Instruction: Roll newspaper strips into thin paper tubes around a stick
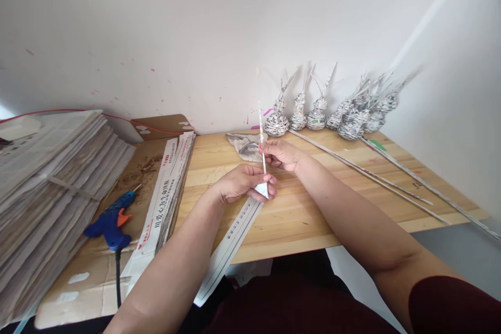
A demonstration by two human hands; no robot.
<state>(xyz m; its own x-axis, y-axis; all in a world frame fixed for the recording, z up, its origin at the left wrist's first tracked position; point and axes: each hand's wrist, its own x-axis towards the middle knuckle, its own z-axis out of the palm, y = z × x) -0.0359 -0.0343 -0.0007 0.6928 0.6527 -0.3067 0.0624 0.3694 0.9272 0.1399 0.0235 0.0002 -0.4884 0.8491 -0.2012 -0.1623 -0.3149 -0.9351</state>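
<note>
Between my hands, over the middle of the wooden table, a newspaper strip (235,242) is partly rolled into a thin, upright paper tube (261,122). My left hand (245,182) is closed on the strip where it wraps into the tube's lower end. Higher up, the fingers of my right hand (282,155) pinch the tube's shaft. The flat tail of the strip, printed with characters, slants down past the table's front edge. Behind my hands a grey cloth (245,145) lies crumpled.
Several woven paper gourd shapes (277,124) stand along the wall, with long paper rods (364,169) at the right. Left are cut newspaper strips (158,203), a blue glue gun (111,224) on cardboard (94,289), and a tall newspaper stack (58,203).
</note>
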